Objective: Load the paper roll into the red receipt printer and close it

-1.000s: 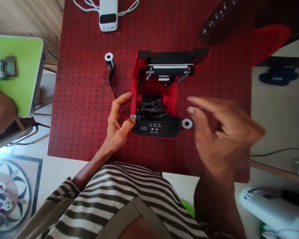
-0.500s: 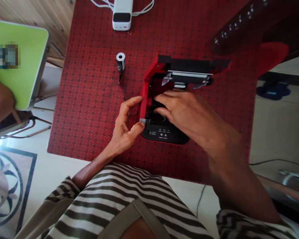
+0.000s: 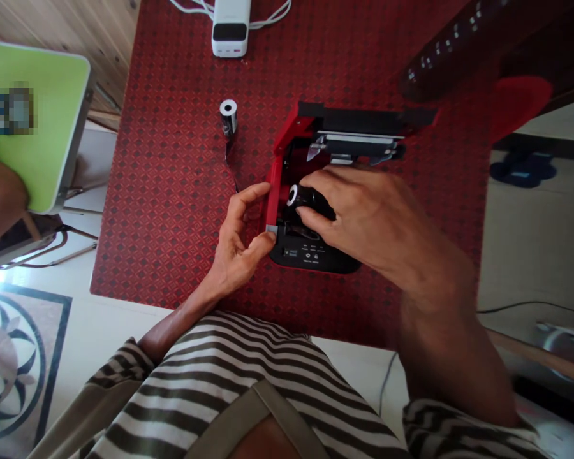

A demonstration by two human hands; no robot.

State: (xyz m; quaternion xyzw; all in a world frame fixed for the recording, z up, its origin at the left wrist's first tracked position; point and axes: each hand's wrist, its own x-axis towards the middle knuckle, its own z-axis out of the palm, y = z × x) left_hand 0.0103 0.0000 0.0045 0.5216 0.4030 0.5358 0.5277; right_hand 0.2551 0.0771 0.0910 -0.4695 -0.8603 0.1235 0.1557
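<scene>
A red and black printer (image 3: 316, 258) with its lid (image 3: 358, 121) raised lies on the table. My left hand (image 3: 242, 245) grips the printer's left edge, with the thumb by a grey corner piece and the index finger higher along the red side. Inside the opening, my right hand (image 3: 363, 210) is closed around a black ribbon roll (image 3: 309, 196) whose white ring-shaped end faces left. The far end of that roll is hidden under my palm. Left of the printer stands a second ribbon roll (image 3: 228, 118), with a dark strip trailing from it towards my left hand.
The red patterned table (image 3: 172, 159) holds a white power bank (image 3: 230, 32) with white cables at the back. A dark shiny cylinder (image 3: 440, 54) stands at the back right. At left, another person's arm (image 3: 0, 188) rests by a green table (image 3: 52, 127).
My right hand has lifted slightly and tilted, bringing the black ribbon roll into sight between its fingers. My left hand keeps its grip on the printer.
</scene>
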